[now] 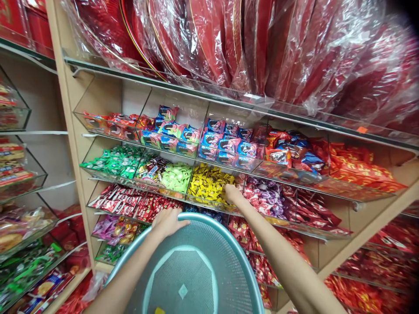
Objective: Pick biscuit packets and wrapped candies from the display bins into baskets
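Yellow-wrapped candies (207,183) fill a clear-walled compartment (205,202), heaped at the fingers of the right grip (231,195) and just to its left. The right grip reaches down to the right-hand part of this heap with its fingers bent; the fingertips are hidden, so an onlooker cannot tell how far they are spread or whether a candy is between them. Nearer the person and left of the right grip, the left grip (168,221) is closed over the far rim of a teal basket (209,261), thumb toward the inside. The basket, round with a mesh wall, tilts its open mouth toward the person; one yellow piece (159,310) shows inside, nearer the person than the left grip.

On the same tier, left of the right grip, lie pale green candies (178,176) and, farther left, darker green candies (113,161); right of it are purple and red candies (266,196), then dark red packets (316,213). Red-and-white packets (119,198) lie beyond the left grip, to its left. One tier above the right grip stand blue-and-pink packets (225,141). Highest above both grips, red round-edged articles (209,39) in clear plastic line a glass shelf (196,85).
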Tool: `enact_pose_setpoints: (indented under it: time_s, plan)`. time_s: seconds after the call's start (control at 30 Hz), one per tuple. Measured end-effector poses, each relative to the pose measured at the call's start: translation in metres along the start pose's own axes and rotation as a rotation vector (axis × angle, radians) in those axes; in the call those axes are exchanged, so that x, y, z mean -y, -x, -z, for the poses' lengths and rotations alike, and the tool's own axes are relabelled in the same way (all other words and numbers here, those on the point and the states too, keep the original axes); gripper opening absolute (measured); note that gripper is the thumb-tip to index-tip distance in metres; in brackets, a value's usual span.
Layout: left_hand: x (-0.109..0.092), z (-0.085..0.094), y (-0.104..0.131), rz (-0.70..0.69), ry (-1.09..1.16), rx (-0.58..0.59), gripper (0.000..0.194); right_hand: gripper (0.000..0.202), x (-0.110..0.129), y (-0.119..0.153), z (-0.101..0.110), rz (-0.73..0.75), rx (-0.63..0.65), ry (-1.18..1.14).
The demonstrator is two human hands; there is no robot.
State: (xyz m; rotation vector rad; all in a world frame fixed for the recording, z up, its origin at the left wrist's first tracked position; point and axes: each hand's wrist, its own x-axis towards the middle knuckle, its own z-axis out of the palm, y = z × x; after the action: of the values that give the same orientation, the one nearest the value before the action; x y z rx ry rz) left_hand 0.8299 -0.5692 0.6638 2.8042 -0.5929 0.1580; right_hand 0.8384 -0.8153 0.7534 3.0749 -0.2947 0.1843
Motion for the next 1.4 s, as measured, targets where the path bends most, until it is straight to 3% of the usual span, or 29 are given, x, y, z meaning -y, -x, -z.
enact_pose_setpoints:
  time_s: [0.33, 0.67, 0.8, 1.07, 1.4]
  plan:
    - [-0.008, 0.002, -0.003, -0.037, -0.019, 0.001, 0.056, 0.031, -0.001, -0.003, -0.003, -0.047, 0.022, -0.09]
    - [-0.005, -0.001, -0.004, -0.027, -0.019, 0.002, 0.059, 0.08, 0.021, -0.015, -0.008, -0.192, 0.073, -0.137]
    - [-0.002, 0.0, -0.004, -0.006, -0.01, 0.011, 0.059, 0.073, 0.023, -0.015, -0.007, -0.175, 0.086, -0.139]
    - [-0.001, 0.001, -0.004, 0.006, -0.018, 0.004, 0.058, 0.063, 0.002, -0.02, -0.009, -0.11, 0.087, -0.22]
    - [0.001, 0.001, -0.006, -0.038, -0.038, -0.018, 0.057, 0.054, -0.007, -0.023, 0.001, -0.072, -0.101, -0.29]
